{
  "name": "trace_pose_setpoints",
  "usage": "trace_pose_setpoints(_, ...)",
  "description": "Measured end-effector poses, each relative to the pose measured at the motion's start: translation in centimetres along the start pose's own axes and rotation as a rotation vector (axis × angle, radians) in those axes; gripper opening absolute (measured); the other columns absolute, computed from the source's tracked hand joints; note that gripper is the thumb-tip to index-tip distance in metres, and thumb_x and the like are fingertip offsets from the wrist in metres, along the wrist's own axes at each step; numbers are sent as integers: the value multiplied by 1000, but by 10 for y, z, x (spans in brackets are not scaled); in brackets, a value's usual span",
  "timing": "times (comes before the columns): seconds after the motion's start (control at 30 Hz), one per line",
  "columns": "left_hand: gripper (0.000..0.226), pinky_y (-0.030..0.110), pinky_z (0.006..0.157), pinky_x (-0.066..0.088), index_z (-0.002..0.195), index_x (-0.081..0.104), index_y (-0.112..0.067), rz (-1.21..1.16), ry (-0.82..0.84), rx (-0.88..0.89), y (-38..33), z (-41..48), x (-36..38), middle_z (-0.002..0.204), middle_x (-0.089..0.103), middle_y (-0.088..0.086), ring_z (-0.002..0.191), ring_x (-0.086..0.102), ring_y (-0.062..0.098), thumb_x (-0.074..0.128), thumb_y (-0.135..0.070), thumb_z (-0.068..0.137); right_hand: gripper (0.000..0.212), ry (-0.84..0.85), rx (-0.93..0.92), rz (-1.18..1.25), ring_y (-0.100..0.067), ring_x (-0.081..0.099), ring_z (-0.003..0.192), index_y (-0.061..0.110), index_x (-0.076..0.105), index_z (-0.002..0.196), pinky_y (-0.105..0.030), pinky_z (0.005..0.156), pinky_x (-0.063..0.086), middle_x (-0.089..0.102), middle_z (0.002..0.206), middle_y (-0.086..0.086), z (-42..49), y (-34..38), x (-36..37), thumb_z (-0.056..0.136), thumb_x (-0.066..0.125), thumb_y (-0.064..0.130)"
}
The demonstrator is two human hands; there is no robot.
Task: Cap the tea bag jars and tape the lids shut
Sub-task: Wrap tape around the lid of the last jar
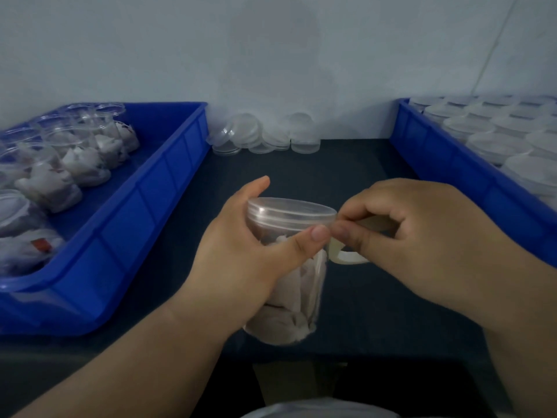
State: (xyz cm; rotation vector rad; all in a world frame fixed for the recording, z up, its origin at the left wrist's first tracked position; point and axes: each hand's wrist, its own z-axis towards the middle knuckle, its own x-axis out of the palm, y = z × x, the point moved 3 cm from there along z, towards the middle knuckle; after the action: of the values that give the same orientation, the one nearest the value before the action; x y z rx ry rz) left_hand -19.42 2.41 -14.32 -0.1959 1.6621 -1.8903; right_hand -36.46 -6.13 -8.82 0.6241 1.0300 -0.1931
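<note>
- Plastic jar [289,312], packed with white tea bags, is at near centre over the dark table [361,312]; I cannot tell whether its base touches the surface. Its lid [291,211] is already on
- Left hand [241,260] wraps the jar body, fingers curled behind and thumb laid across the front just below the lid seam; I judge this grip steadies the jar and pins the tape start
- Right hand [422,242] has its fingers curled, with thumb and forefinger pinching a pale tape roll [346,259] at the lid's right edge, placed to feed tape round the seam
- Left blue bin [126,236] holds uncapped jars [51,182], supply within left reach
- Right blue bin [452,173] holds capped jars [488,140], which I take as output
- Loose lids [265,137] lean stacked against the back wall, between the bins
</note>
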Motion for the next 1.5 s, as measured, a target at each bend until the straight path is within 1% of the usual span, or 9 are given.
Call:
trace_pose_setpoints(0.17,112,36,94,55,131,52,-57,-147,17,-88,7,1,3,115,70,-21,106,70,7,79,-89,27,26,33,-7,-1,8,55,87,49,61,81,-8,65,40,56,97,32,5,-4,-1,78,44,68)
trace_pose_setpoints(0.3,115,24,77,58,133,54,-49,-207,52,-101,7,3,4,107,71,-28,93,72,-2,82,-84,27,27,66,-8,13,10,54,88,46,64,85,-2,73,35,57,94,32,6,-7,-3,81,44,64)
trace_pose_setpoints(0.5,114,35,90,56,127,56,-55,-186,38,-158,8,2,3,109,69,-28,98,70,-2,79,-88,20,37,81,5,-21,9,53,89,51,60,85,-11,62,37,57,93,29,7,-9,-3,73,31,72)
trace_pose_setpoints(0.6,113,17,79,56,133,49,-57,-75,-4,-79,4,1,2,113,64,-34,101,64,-11,73,-92,28,37,17,0,-125,1,53,83,48,61,86,-13,64,34,57,81,17,5,-7,2,77,31,69)
trace_pose_setpoints(0.73,117,-8,65,38,142,38,-54,-9,-37,6,0,-2,0,114,49,-52,103,52,-26,70,-92,36,27,-18,8,-117,-2,52,77,39,64,90,-14,67,37,55,81,13,4,-4,14,87,42,52)
trace_pose_setpoints(1.0,109,17,75,49,134,40,-60,-26,-67,-88,6,-2,0,114,65,-25,101,60,-16,68,-91,34,18,-41,56,19,-1,49,84,38,55,85,-16,71,40,55,81,12,8,-9,31,87,42,50)
trace_pose_setpoints(1.13,112,18,72,50,126,48,-61,-52,-20,-150,8,1,-3,108,62,-37,93,60,-20,68,-95,21,18,-32,57,20,3,50,88,40,55,81,-13,61,35,54,79,16,9,-13,31,86,43,53)
trace_pose_setpoints(1.3,123,30,82,57,130,48,-58,-103,60,-224,15,5,-3,115,64,-20,99,68,6,76,-90,14,18,-30,52,29,5,51,86,41,53,78,-13,61,32,52,81,19,9,-16,32,85,45,56)
trace_pose_setpoints(1.5,96,26,75,55,113,52,-53,-160,57,-217,14,9,-1,97,65,-36,88,69,-8,83,-78,25,13,-80,34,-55,-3,52,80,39,55,83,-17,67,41,53,86,15,8,-7,29,88,47,48)
